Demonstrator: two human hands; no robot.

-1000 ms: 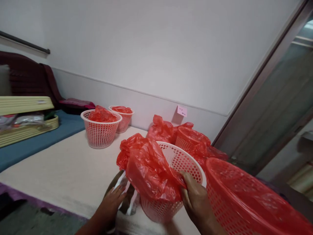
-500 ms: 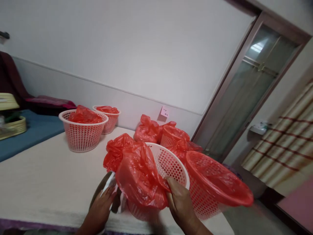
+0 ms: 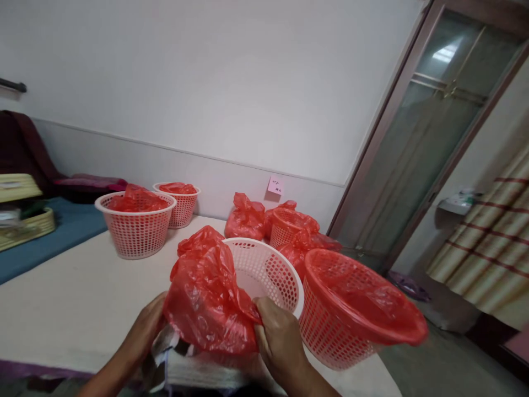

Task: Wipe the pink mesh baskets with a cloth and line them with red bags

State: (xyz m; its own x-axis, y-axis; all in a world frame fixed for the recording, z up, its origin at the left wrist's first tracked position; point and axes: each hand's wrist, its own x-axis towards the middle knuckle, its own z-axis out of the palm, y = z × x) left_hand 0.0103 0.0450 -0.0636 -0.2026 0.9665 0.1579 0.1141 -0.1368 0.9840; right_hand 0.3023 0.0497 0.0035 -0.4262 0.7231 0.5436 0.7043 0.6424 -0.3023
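Observation:
A puffed, crumpled red plastic bag [image 3: 206, 298] is in front of me, overlapping the near left side of a white perforated basket [image 3: 285, 264]. My right hand [image 3: 279, 336] is closed around the bag's right edge, close to the basket's rim. At the bag's left side, my left hand [image 3: 144, 325] grips it, with the fingertips hidden behind the plastic. Below the bag, grey and white cloth-like material [image 3: 165, 353] shows between my arms. Just right of the white basket stands a larger basket [image 3: 339, 325] covered with a red bag.
Two white baskets with red bags inside, one nearer [image 3: 136, 231] and one farther [image 3: 185, 207], stand on the left of the white table [image 3: 53, 309]. Red bagged bundles [image 3: 246, 218] sit by the wall. A pink note [image 3: 275, 186] is on the wall.
The bag has moved left and slightly toward me, exposing more of the white basket. My left hand has moved up from the cloth-like material to the bag's side. My right hand keeps its grip.

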